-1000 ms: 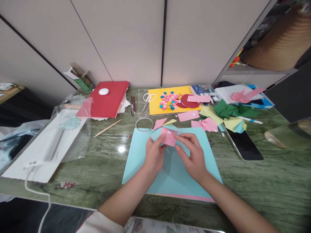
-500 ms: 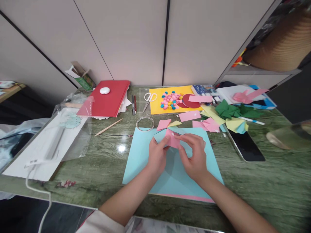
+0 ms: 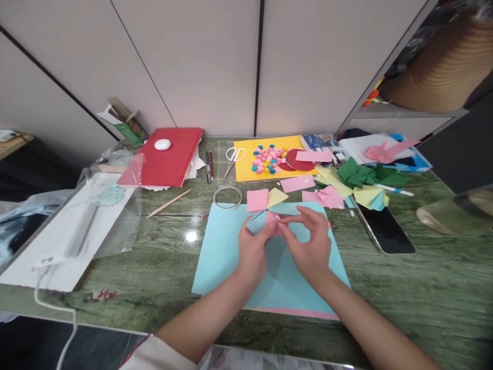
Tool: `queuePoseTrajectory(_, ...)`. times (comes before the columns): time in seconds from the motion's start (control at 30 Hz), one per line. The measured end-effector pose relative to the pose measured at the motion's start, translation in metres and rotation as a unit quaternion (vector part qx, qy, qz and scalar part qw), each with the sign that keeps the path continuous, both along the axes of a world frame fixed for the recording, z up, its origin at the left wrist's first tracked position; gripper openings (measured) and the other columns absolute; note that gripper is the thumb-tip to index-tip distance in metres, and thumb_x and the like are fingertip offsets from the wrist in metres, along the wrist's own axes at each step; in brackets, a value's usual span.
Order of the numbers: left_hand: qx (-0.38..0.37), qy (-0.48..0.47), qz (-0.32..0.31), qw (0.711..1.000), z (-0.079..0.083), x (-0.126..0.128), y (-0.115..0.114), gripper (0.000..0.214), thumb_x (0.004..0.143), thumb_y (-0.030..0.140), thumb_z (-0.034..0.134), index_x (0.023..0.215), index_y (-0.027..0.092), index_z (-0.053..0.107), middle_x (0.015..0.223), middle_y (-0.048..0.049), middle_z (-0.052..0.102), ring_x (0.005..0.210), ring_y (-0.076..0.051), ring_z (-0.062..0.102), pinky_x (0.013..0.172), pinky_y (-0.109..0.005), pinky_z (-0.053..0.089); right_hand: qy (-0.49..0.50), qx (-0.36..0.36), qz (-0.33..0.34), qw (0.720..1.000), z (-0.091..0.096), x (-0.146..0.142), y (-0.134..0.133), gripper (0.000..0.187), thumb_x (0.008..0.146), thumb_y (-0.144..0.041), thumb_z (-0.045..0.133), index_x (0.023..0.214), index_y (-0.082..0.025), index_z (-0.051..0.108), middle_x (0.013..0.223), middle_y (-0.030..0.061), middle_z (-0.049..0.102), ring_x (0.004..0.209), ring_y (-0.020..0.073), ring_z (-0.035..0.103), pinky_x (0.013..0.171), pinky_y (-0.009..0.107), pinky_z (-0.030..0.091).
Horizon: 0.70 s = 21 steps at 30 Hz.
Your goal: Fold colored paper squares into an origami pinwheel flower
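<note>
Between my hands, above light blue sheets (image 3: pixel 227 241), is a folded paper piece (image 3: pixel 257 200) with pink, yellow and blue petal-like parts meeting at a centre. My left hand (image 3: pixel 252 252) grips its near pink part from the left, thumb on top. My right hand (image 3: pixel 311 241) pinches the right side of that same part between thumb and index finger, the other fingers reaching forward. A small white spot shows on the pink paper near the fingertips. Part of the piece is hidden behind the fingers.
Beyond the sheets lie a metal ring (image 3: pixel 227 197), white-handled scissors (image 3: pixel 233 160) and a yellow sheet (image 3: pixel 243 172) with small coloured balls (image 3: pixel 268 159). Folded papers (image 3: pixel 351 174) and a phone (image 3: pixel 387 228) are to the right. A red folder (image 3: pixel 165 167) and wooden stick (image 3: pixel 168 203) are to the left.
The folded piece has tipped so its far pink and yellow parts show more fully. My right thumb and index finger have closed together at its near pink part. The view shifted slightly.
</note>
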State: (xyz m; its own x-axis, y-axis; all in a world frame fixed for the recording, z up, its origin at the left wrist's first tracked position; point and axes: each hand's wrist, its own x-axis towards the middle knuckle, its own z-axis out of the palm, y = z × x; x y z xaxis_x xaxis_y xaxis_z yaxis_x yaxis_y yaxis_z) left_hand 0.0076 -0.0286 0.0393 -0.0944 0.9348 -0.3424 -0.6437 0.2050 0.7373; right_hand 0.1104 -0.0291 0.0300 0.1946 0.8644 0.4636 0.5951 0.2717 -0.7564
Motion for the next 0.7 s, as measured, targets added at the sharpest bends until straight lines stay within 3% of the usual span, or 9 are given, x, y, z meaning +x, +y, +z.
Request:
queuePoseTrajectory(0.13,0.013,0.004,-0.003,1.000,-0.001,0.002,-0.002,0.034,0.065,0.022,0.074,0.096,0.016,0.063,0.089,-0.0060,0.070,0.087,-0.020,0.064,0.080,-0.033,0.045,0.035,-0.012,-0.030,0.999,-0.001,0.000,0.001,0.044,0.074,-0.027,0.067,0.113,-0.027,0.046,0.080,0.0010,0.064,0.088,0.0244,0.059,0.089,0.049,0.035)
queuePoseTrajectory(0.27,0.012,0.007,0.000,1.000,-0.001,0.002,-0.003,0.035,0.065,0.021,0.073,0.097,0.016,0.062,0.087,-0.0051,0.069,0.083,-0.019,0.064,0.081,-0.034,0.045,0.047,-0.013,-0.006,0.999,-0.002,-0.001,0.001,0.046,0.075,-0.023,0.065,0.115,-0.028,0.043,0.076,-0.0010,0.064,0.085,0.0231,0.061,0.090,0.049,0.034)
queuePoseTrajectory(0.43,-0.009,-0.004,0.005,1.000,0.000,0.001,-0.002,0.034,0.065,0.020,0.074,0.096,0.017,0.060,0.084,-0.0028,0.068,0.077,-0.016,0.063,0.076,-0.032,0.046,-0.030,0.030,-0.006,0.999,-0.005,0.002,0.002,0.047,0.075,-0.021,0.064,0.115,-0.028,0.040,0.071,-0.0030,0.067,0.085,0.0231,0.060,0.088,0.047,0.031)
queuePoseTrajectory(0.6,-0.024,-0.016,0.010,1.000,-0.002,0.001,-0.002,0.027,0.062,0.020,0.075,0.083,0.017,0.058,0.076,-0.0007,0.066,0.071,-0.015,0.062,0.071,-0.031,0.045,-0.108,0.036,0.024,0.993,-0.008,0.009,0.006,0.028,0.077,-0.026,0.061,0.103,-0.028,0.051,0.066,-0.0024,0.069,0.077,0.0229,0.058,0.084,0.043,0.029)
queuePoseTrajectory(0.7,-0.025,-0.011,0.010,1.000,-0.003,0.000,-0.002,0.026,0.062,0.021,0.075,0.081,0.017,0.058,0.074,0.0001,0.065,0.070,-0.015,0.061,0.069,-0.030,0.045,-0.118,0.041,0.024,0.992,-0.007,0.010,0.007,0.027,0.077,-0.025,0.061,0.102,-0.028,0.052,0.067,-0.0027,0.069,0.075,0.0225,0.056,0.081,0.042,0.029)
